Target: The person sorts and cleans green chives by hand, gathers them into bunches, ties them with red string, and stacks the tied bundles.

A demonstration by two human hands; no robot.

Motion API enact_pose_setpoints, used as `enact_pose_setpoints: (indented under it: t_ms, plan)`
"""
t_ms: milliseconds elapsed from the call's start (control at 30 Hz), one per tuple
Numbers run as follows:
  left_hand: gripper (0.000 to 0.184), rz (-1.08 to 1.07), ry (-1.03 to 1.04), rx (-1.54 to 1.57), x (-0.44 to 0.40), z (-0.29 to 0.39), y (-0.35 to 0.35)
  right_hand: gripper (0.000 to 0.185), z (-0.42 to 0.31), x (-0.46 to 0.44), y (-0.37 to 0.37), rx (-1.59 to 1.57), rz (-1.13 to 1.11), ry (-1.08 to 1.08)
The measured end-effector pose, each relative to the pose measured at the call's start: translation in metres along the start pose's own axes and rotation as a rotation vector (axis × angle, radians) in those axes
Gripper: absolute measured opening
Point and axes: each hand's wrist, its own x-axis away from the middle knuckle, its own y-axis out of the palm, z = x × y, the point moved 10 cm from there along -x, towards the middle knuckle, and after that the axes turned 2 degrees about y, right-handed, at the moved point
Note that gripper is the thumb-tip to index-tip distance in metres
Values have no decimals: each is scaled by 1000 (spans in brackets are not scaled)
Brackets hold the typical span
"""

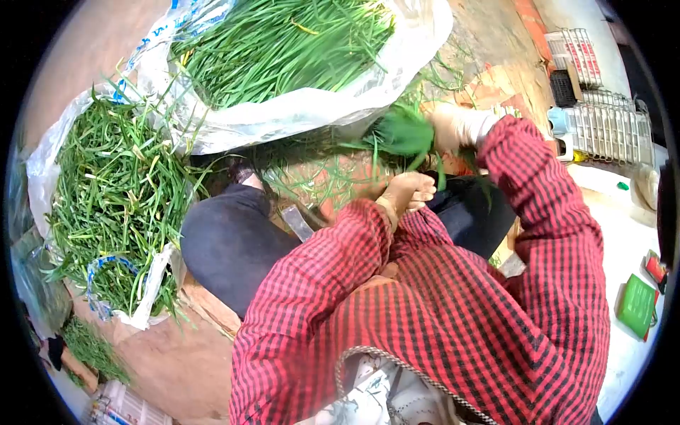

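Observation:
My right hand (450, 129), blurred and with a white cuff at the wrist, is closed around a bunch of garlic chives (402, 131). The leaves are smeared by motion and point left. Close to my lap, my left hand (409, 191) has its fingers curled in; whatever may be inside them is hidden. A loose leaf (440, 173) hangs just beside it. Beyond my hands, a white plastic bag (283, 110) lies open around a neat pile of long chives (283, 53). Scattered leaf bits (322, 180) cover the floor in front of me.
To the left, another bag (42, 170) overflows with tangled chives (117, 184). A flat metal piece (296, 223) lies between my legs. At the right are wire-like baskets (609, 131) and a green packet (636, 306). A white basket (127, 404) stands at the lower left.

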Motion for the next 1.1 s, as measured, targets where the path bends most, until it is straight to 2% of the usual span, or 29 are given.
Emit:
enact_pose_setpoints:
  t_ms: [33, 67, 100, 133, 167, 200, 267, 300, 333, 367, 400, 433, 467, 500, 533, 567, 600, 633, 667, 733, 767, 800, 867, 900, 933, 1000, 1033, 1067, 1100]
  plan:
    - [26, -288, -71, 140, -13, -12, 3, 35, 56, 6, -27, -277, 344, 277]
    - [26, 272, -77, -156, 15, 0, -23, 41, 62, 7, -16, -277, 206, 269]
    - [32, 290, -91, -206, 7, -3, -32, 42, 49, -6, 1, 66, 139, 239]
    - [36, 254, -58, -218, 26, 12, -9, 41, 26, 4, 8, 167, 49, 200]
    - [38, 206, -87, -155, 26, 5, -11, 40, 1, 16, 13, 265, -35, 152]
    - [40, 153, -119, -105, 20, 0, -17, 37, -24, 47, -10, 118, -119, 112]
    - [39, -23, -115, 47, -4, -19, -40, 36, 49, 24, -44, -294, 405, 224]
    - [38, -8, -112, -7, 1, -16, -34, 36, 29, 34, -47, -101, 358, 90]
    - [37, 11, -108, -62, 8, -12, -26, 38, 42, 11, -7, -54, 125, 163]
    - [34, 226, -80, -201, 19, -3, -23, 40, 15, 24, -8, 72, 37, 138]
    - [34, 232, -90, -199, 24, -5, -20, 41, -10, 41, -5, 189, -52, 115]
    - [33, 214, -74, -172, 24, 1, -17, 45, 4, 25, -14, -157, 111, -18]
    - [33, 196, -59, -144, 27, 4, -14, 46, 56, 14, -28, -685, 365, 104]
    - [33, 303, -16, -202, 41, 16, 0, 45, 72, 6, -18, -566, 324, 224]
    - [33, 309, -11, -206, 41, 19, -5, 45, 81, -1, -9, -447, 279, 336]
    - [35, 212, -32, -151, 39, 16, 0, 43, 50, -16, 5, -102, 225, 113]
    - [45, 256, -35, -213, 47, 20, 4, 37, 12, 13, 4, 81, 113, 138]
    - [58, 300, -41, -276, 56, 23, 10, 37, 6, 23, -15, -90, 221, 78]
    - [58, 301, -44, -286, 59, 29, 20, 40, 7, 31, -30, -256, 329, 20]
    - [82, 306, -64, -79, 65, 32, 31, 41, 53, 29, -32, -523, 450, 267]
    - [91, 336, -29, -20, 67, 35, 30, 41, 50, 29, -25, -499, 504, 197]
    - [100, 363, 3, 36, 66, 38, 28, 37, 18, 46, -17, -416, 340, 168]
    - [100, 455, 69, 109, 65, 42, 19, 37, -9, 47, 17, -389, 346, 142]
    - [94, 266, 38, 158, 57, 41, 20, 40, -21, 50, 26, -408, 448, 126]
    - [83, 297, 146, 75, 62, 50, 20, 43, -36, 51, 35, -425, 547, 103]
    - [67, 370, 58, 375, 57, 31, -8, 61, -70, 42, 61, -448, 610, 47]
    - [57, 299, 118, 279, 59, 37, -11, 57, -84, 42, 70, -448, 620, 65]
    - [48, 427, 187, 190, 66, 38, -23, 54, -94, 42, 77, -444, 634, 84]
    - [39, 483, 161, 183, 73, 31, -17, 49, -101, 45, 83, -470, 692, 86]
